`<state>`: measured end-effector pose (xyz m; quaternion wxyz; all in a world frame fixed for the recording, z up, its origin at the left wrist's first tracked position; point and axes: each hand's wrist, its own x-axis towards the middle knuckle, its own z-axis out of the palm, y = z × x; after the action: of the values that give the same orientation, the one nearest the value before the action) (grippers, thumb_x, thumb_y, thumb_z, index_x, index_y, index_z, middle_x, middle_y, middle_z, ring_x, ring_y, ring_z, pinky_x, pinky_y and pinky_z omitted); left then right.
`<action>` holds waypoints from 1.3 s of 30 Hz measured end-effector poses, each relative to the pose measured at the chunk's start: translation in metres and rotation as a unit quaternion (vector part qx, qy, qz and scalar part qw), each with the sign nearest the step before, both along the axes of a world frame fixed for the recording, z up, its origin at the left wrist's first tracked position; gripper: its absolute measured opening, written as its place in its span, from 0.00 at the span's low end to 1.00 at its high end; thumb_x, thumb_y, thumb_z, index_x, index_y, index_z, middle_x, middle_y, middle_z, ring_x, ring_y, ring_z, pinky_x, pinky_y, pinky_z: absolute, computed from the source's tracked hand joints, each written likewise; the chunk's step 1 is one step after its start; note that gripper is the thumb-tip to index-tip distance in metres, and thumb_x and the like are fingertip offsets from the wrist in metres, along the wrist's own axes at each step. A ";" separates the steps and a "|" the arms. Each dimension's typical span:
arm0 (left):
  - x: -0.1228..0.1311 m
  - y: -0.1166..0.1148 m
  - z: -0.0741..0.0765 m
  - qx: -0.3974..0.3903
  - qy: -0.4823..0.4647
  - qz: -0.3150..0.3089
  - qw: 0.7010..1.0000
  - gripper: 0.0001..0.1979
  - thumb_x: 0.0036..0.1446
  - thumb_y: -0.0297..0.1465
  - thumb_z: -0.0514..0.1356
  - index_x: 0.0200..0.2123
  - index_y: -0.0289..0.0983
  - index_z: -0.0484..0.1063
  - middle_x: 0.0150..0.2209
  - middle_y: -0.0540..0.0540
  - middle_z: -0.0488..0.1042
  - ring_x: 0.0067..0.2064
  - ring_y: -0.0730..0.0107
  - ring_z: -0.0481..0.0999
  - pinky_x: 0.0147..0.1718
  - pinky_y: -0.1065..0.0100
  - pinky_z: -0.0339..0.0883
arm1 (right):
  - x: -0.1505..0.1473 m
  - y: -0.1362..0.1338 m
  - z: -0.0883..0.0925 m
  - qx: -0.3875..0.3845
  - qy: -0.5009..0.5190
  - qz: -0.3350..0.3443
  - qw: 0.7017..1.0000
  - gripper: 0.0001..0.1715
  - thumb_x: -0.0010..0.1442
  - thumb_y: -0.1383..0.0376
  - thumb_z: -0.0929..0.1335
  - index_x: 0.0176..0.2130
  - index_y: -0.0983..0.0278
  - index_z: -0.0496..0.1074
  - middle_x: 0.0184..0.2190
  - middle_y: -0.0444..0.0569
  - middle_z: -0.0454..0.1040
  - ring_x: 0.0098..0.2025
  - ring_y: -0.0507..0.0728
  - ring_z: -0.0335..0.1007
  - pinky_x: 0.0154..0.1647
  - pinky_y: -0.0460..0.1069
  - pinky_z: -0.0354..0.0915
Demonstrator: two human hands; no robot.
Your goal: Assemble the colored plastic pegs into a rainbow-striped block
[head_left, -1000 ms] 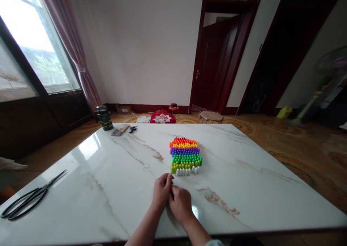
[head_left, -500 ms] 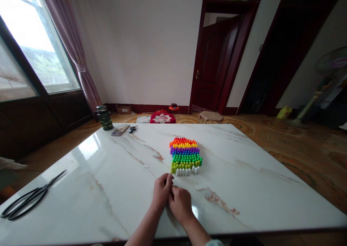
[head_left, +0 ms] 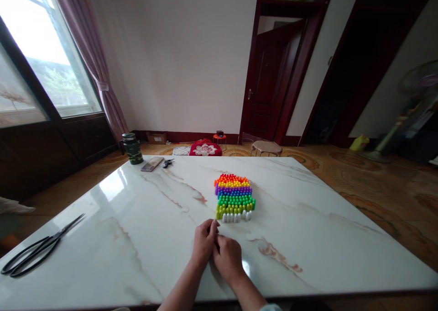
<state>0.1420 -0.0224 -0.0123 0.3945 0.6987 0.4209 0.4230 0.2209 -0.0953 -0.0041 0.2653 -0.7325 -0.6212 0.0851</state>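
Observation:
My left hand (head_left: 205, 239) and my right hand (head_left: 228, 256) rest together on the white marbled table (head_left: 153, 242), touching each other. The fingers of both are curled; whether anything small lies inside them is hidden. Just beyond them stands a block of small coloured peg-like pieces in rows. White pieces (head_left: 236, 217) form the nearest row, then yellow-green ones (head_left: 235, 208), green ones (head_left: 236, 200), blue, purple (head_left: 234, 190), yellow, orange and red ones (head_left: 227, 177) at the far side. My left fingertips are close to the nearest left corner of the block.
Black-handled scissors (head_left: 44, 247) lie at the left of the table. Near its far left corner are a camouflage flask (head_left: 132, 149), a phone (head_left: 152, 164) and keys (head_left: 167, 163). Past the table are a round stool (head_left: 266, 147), a red cushion (head_left: 205, 148) and a fan (head_left: 393, 133).

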 end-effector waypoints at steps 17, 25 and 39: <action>0.000 -0.001 -0.001 -0.003 -0.001 0.001 1.000 0.19 0.60 0.41 0.50 0.27 0.36 0.73 0.23 0.48 0.73 0.27 0.69 0.71 0.30 0.71 0.62 | 0.000 0.000 0.000 -0.010 -0.009 -0.002 1.000 0.13 0.62 0.66 0.61 0.36 0.62 0.74 0.32 0.48 0.78 0.33 0.54 0.73 0.31 0.46 0.54; -0.001 -0.002 0.002 -0.002 -0.004 0.001 1.000 0.19 0.60 0.41 0.50 0.27 0.36 0.73 0.23 0.48 0.73 0.27 0.69 0.72 0.30 0.71 0.62 | 0.001 0.000 -0.001 -0.008 -0.015 -0.008 1.000 0.12 0.61 0.67 0.61 0.35 0.62 0.74 0.32 0.48 0.78 0.33 0.54 0.73 0.32 0.46 0.55; 0.000 -0.001 0.001 -0.001 0.001 -0.004 1.000 0.20 0.61 0.42 0.50 0.28 0.35 0.73 0.23 0.48 0.72 0.27 0.69 0.71 0.30 0.71 0.62 | 0.000 0.000 0.002 -0.009 -0.004 -0.001 1.000 0.12 0.61 0.67 0.61 0.36 0.62 0.74 0.32 0.48 0.78 0.34 0.53 0.74 0.32 0.45 0.54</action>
<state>0.1417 -0.0234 -0.0115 0.3964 0.7005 0.4189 0.4203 0.2208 -0.0956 -0.0023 0.2559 -0.7356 -0.6210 0.0878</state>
